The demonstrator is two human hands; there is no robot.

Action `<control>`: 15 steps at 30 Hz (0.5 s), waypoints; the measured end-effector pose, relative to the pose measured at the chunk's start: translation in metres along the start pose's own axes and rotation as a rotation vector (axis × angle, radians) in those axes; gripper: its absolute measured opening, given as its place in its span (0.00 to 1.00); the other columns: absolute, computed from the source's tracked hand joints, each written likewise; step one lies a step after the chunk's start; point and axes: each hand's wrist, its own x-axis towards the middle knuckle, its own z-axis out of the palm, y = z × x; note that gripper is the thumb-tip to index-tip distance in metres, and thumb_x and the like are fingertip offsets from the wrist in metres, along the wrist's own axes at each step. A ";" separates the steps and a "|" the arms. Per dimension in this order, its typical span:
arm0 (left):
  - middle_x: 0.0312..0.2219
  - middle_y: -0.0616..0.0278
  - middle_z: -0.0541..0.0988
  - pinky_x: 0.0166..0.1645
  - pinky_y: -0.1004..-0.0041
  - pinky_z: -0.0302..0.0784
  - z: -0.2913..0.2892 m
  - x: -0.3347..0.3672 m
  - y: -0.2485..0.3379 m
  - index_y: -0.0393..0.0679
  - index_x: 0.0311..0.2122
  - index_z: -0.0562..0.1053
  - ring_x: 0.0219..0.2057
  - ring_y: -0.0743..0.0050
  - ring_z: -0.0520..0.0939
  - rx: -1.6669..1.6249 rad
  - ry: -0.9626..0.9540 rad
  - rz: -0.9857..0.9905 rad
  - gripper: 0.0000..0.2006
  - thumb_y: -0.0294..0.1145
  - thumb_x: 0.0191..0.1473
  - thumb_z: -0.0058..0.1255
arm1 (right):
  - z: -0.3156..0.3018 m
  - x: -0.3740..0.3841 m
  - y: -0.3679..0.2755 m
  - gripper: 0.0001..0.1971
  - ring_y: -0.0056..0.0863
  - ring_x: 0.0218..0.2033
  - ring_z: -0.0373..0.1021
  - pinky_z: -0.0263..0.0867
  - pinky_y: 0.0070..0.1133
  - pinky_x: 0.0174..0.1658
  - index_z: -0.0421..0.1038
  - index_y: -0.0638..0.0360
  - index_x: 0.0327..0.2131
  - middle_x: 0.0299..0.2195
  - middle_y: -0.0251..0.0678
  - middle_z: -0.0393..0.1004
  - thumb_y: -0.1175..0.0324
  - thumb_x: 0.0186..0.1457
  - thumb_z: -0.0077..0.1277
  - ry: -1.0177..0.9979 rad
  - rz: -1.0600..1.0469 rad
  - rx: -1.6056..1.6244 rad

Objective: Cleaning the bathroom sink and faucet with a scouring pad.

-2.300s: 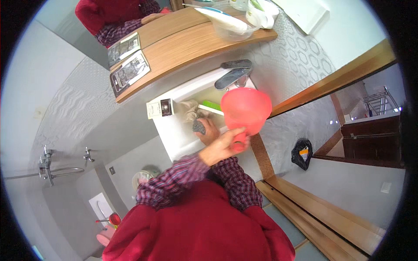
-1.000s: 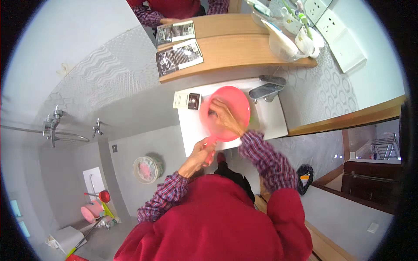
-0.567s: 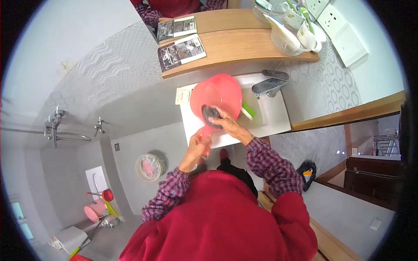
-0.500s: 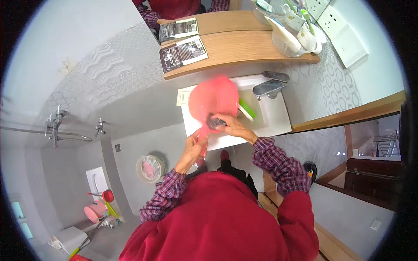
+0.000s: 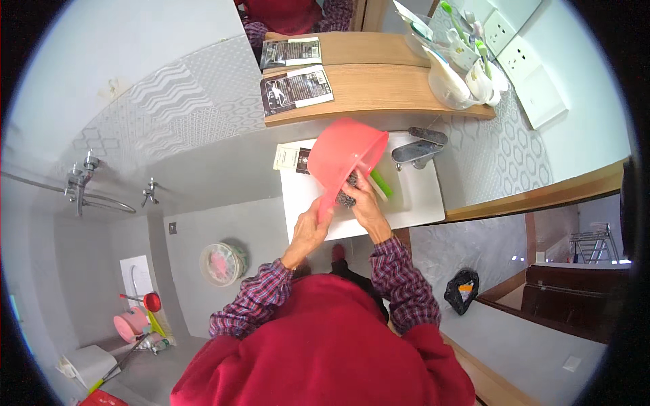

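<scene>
My left hand (image 5: 311, 229) is closed round the handle of a pink plastic water dipper (image 5: 342, 150), which is tilted over the white sink (image 5: 423, 201). In my right hand (image 5: 366, 203) is a dark metal scouring pad (image 5: 347, 196), held against the dipper near the handle and rim. Part of the pad is covered by my fingers. A green-bristled brush (image 5: 381, 184) lies in the basin, just right of the dipper. The grey faucet (image 5: 420, 149) stands at the sink's back right.
Behind the sink runs a wooden shelf (image 5: 379, 88) bearing a black-and-white packet (image 5: 296, 89) and cups with toothbrushes (image 5: 467, 84). A light packet (image 5: 287, 158) sits on the sink's left edge. A bucket (image 5: 224, 264) stands on the floor left, a black bag (image 5: 462, 291) right.
The dipper has turned from showing its round face to a sideways tilt, its opening toward the lower right. My right hand has shifted with the scouring pad, fingers now pointing up along the rim.
</scene>
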 end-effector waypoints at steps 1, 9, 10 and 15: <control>0.18 0.60 0.73 0.18 0.75 0.66 0.001 0.003 -0.004 0.39 0.49 0.64 0.13 0.78 0.72 0.173 0.093 0.047 0.19 0.32 0.51 0.42 | 0.005 -0.007 -0.005 0.20 0.20 0.39 0.65 0.63 0.21 0.42 0.58 0.61 0.48 0.39 0.31 0.65 0.74 0.49 0.46 0.072 -0.066 0.073; 0.26 0.61 0.76 0.21 0.75 0.71 -0.029 -0.016 0.003 0.36 0.51 0.62 0.15 0.76 0.74 -0.176 -0.019 -0.106 0.23 0.28 0.48 0.48 | -0.053 -0.018 -0.047 0.17 0.22 0.33 0.66 0.63 0.17 0.37 0.62 0.63 0.42 0.33 0.35 0.68 0.73 0.46 0.51 0.484 -0.404 -0.388; 0.27 0.62 0.76 0.22 0.75 0.72 -0.034 -0.019 0.004 0.35 0.51 0.62 0.16 0.76 0.75 -0.194 -0.093 -0.160 0.23 0.27 0.48 0.48 | -0.059 -0.013 -0.052 0.17 0.23 0.33 0.66 0.63 0.17 0.37 0.63 0.64 0.40 0.33 0.36 0.68 0.71 0.45 0.53 0.453 -0.443 -0.552; 0.28 0.57 0.77 0.29 0.72 0.72 -0.027 -0.017 -0.011 0.37 0.51 0.63 0.21 0.69 0.76 -0.056 -0.064 0.012 0.24 0.28 0.46 0.48 | -0.068 0.013 -0.064 0.17 0.31 0.33 0.67 0.62 0.26 0.38 0.67 0.64 0.35 0.33 0.41 0.69 0.63 0.44 0.55 0.284 -0.360 -0.887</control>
